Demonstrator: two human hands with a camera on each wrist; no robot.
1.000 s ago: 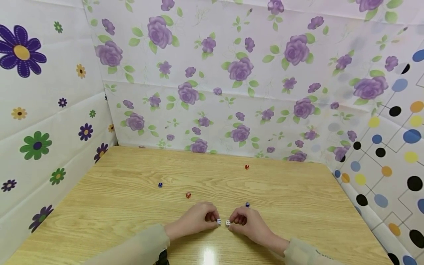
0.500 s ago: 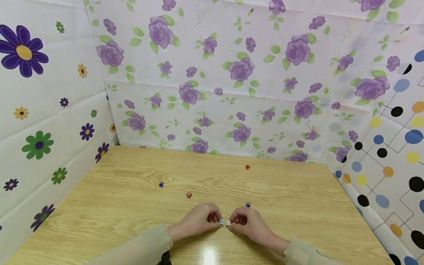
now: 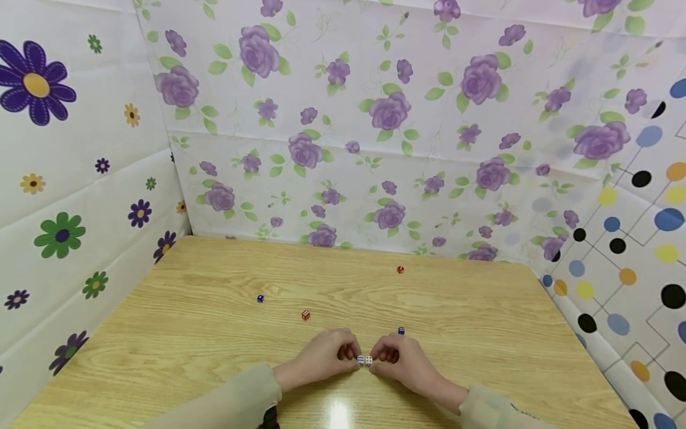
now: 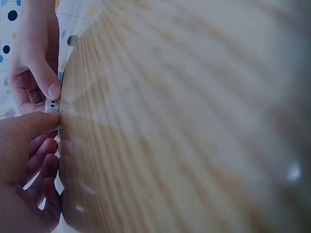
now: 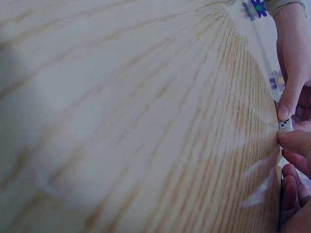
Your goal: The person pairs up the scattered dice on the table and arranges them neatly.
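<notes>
1. Head view: a person's L hand (image 3: 324, 356) and R hand (image 3: 406, 361) meet low near the centre of a wood-grain table (image 3: 203, 339), each w/ thumb & fingertip clamped on one small white die.
2. Location: the L white die (image 3: 361, 360) and R white die (image 3: 368, 360) sit side by side b/w the hands, touching or v. nearly; can't tell if a hairline gap remains.
3. Both wrist views: thumb tips close together on the dice, low by the tabletop; spare fingers curl back.
4. Step in hand prob. = butting the 2 dice together. Best done w/ a light pinch, dice flat on the wood, equal push from both sides so neither tips.
5. Fingertips should grip front & back faces only, leaving the meeting faces bare.
6. Watch: R knuckles are right by a blue die (image 3: 401, 330); a wide release could knock it. Two red dice (image 3: 306, 315) & another blue die (image 3: 260, 298) lie farther off, prob. safe.
</notes>
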